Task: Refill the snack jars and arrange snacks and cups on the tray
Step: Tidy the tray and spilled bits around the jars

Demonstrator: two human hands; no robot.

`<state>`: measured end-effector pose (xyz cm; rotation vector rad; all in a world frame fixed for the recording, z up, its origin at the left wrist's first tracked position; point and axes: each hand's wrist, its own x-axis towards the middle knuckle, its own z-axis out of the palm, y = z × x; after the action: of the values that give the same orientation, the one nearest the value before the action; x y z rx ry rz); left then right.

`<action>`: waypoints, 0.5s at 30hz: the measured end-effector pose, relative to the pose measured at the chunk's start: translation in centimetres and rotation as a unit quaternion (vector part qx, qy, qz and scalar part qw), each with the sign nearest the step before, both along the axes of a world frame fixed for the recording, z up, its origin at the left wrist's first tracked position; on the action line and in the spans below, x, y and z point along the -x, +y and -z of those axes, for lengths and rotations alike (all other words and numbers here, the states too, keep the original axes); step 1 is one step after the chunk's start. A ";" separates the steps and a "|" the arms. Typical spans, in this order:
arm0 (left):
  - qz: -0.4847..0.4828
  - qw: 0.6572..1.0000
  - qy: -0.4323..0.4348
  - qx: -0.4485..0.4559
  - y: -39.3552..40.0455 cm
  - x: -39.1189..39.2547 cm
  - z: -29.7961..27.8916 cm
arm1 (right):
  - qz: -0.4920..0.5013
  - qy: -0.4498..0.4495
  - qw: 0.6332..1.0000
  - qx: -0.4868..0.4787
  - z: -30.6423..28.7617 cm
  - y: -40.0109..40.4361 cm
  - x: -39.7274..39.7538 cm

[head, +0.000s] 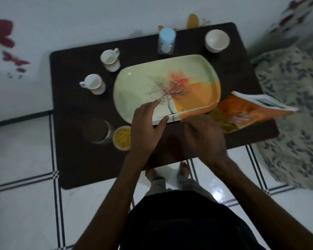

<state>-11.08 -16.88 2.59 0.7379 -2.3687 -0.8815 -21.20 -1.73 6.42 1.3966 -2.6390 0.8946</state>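
Observation:
A pale green and orange tray [134, 83] with a tree picture lies in the middle of the dark table [70, 159]. My left hand [146, 127] rests on the tray's near rim, fingers straight on its surface and thumb along the edge. My right hand [204, 138] is blurred just below the near rim, beside an orange snack packet [251, 110]; its grip is unclear. Two white cups [110, 59] [94, 83] stand left of the tray. A jar of yellow snack [122, 138] and a dark round jar [98, 131] sit at the front left.
A clear jar with a blue lid [167, 40] and a white bowl [216, 40] stand behind the tray. A patterned cloth [293, 105] lies right of the table. My bare feet [170, 172] are on the white tiled floor below the near edge.

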 end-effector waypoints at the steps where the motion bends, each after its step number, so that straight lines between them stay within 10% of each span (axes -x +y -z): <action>1: 0.023 1.000 0.002 -0.013 0.3 1.3 -0.6 | 0.041 0.017 0.998 0.040 -1.7 0.5 0.5; 8: 0.199 0.960 0.022 -0.198 7.7 13.1 -3.7 | 0.208 0.111 0.972 0.006 -5.2 7.6 9.7; 15: 0.169 0.974 0.046 -0.144 13.4 18.5 -5.6 | 0.122 0.025 0.992 -0.028 -3.9 13.3 16.1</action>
<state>-29.56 -3.48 8.15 0.3902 -2.3472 -1.3932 -37.32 11.59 10.30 1.0571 -2.7377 0.7517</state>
